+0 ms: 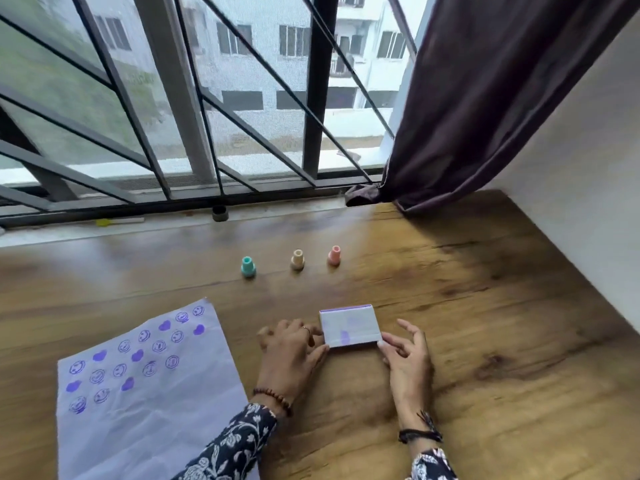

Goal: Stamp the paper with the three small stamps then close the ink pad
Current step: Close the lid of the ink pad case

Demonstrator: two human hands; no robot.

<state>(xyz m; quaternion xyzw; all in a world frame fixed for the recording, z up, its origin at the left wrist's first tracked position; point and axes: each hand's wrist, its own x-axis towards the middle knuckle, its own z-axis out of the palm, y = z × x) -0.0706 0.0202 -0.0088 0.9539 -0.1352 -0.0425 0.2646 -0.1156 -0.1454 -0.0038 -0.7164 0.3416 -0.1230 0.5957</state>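
A white ink pad (pixel 349 326) lies on the wooden table with its lid down and a thin purple strip showing along the far edge. My left hand (pixel 294 351) touches its left near corner with thumb and fingers. My right hand (pixel 405 355) touches its right near corner, fingers spread. A teal stamp (pixel 248 267), a beige stamp (pixel 297 259) and a pink stamp (pixel 334 255) stand upright in a row farther back. A creased white paper (pixel 145 386) with several purple smiley and heart prints lies at the left.
The wooden table (pixel 485 323) runs to a window sill with bars at the back. A dark curtain (pixel 485 98) hangs at the back right beside a white wall. A small dark cap (pixel 220 213) and a yellow-tipped item (pixel 104 222) lie on the sill.
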